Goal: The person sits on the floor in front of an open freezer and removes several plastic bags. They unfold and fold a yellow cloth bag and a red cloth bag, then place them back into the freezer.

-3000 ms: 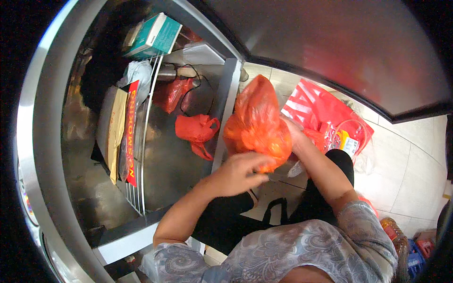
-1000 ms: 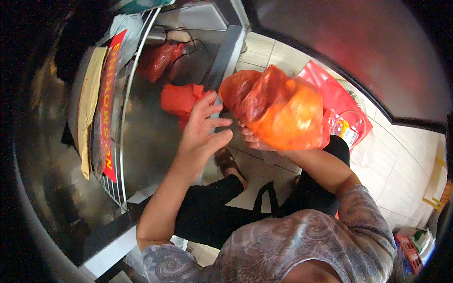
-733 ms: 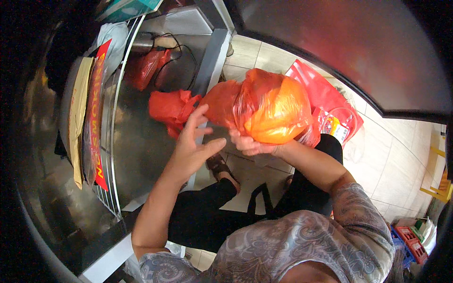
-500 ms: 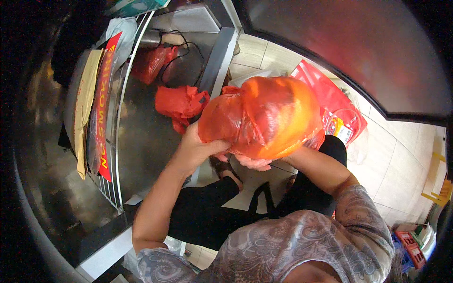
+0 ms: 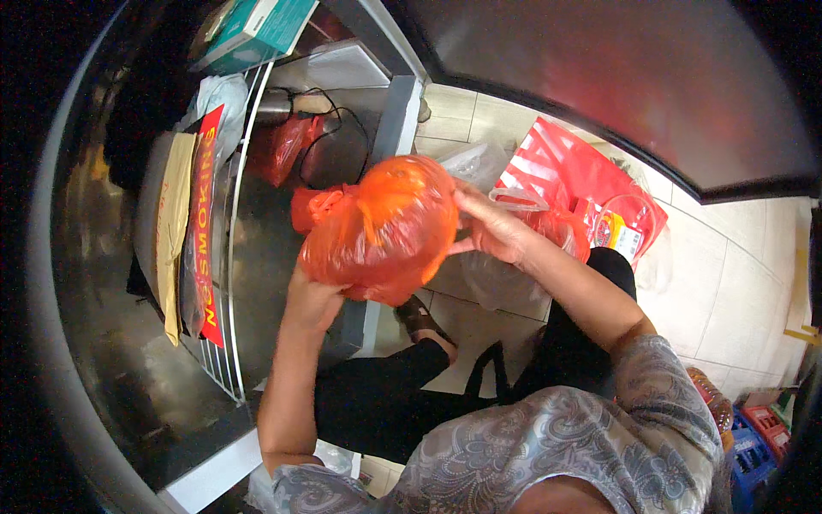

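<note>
A full red plastic bag [image 5: 385,227], rounded and showing orange through its film, is held up over the edge of the metal shelf. My left hand [image 5: 317,300] grips it from below on its left side, with the fingers mostly hidden under the bag. At the right side my right hand [image 5: 501,230] reaches in, fingers apart, their tips at the bag's edge. A smaller red plastic bag [image 5: 310,206] sits on the metal shelf [image 5: 274,257] behind, partly covered by the held bag. What the bags contain is not clear.
Another red bag [image 5: 278,150] and a black cord [image 5: 364,141] lie deeper on the shelf. A white wire rack [image 5: 231,257] holds envelopes and a red sign [image 5: 205,231]. On the floor are a red-and-white bag [image 5: 556,171] and clear plastic bags [image 5: 505,278]. A dark door [image 5: 591,94] stands at upper right.
The full red bag has moved left, toward the shelf. My right hand has come out from beneath it to its right side, uncovering clear bags on the floor.
</note>
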Tool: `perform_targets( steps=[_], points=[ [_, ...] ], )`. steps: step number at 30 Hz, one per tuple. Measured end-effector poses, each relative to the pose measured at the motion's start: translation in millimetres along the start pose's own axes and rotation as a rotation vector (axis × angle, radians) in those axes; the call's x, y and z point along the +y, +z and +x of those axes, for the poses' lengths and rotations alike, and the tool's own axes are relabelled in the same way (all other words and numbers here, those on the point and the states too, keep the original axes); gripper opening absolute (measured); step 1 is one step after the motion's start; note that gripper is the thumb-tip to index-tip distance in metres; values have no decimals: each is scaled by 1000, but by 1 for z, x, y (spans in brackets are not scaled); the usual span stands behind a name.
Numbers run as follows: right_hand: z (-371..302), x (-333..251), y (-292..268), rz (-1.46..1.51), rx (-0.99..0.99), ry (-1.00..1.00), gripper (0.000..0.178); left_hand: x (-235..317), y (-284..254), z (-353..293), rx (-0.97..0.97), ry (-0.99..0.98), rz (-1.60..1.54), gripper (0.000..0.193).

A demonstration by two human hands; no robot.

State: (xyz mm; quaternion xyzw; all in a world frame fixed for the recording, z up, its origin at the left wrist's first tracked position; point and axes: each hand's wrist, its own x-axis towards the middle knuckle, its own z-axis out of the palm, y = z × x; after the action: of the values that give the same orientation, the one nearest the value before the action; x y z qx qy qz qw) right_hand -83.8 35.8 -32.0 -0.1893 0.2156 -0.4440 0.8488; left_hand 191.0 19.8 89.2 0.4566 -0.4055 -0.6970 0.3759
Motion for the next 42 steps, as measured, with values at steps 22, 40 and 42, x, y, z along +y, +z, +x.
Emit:
perform_targets(
  steps=[22, 40, 42],
  points=[
    [5, -7, 6, 244, 353, -329, 18, 28, 41, -16, -151, 214, 697, 58],
    [-9, -53, -23, -824, -154, -522, 84, 12, 35, 1, 8, -35, 1027, 24],
    [-12, -44, -8, -905, -155, -637, 67, 9, 43, 3, -107, 30, 1307, 25]
  ],
)
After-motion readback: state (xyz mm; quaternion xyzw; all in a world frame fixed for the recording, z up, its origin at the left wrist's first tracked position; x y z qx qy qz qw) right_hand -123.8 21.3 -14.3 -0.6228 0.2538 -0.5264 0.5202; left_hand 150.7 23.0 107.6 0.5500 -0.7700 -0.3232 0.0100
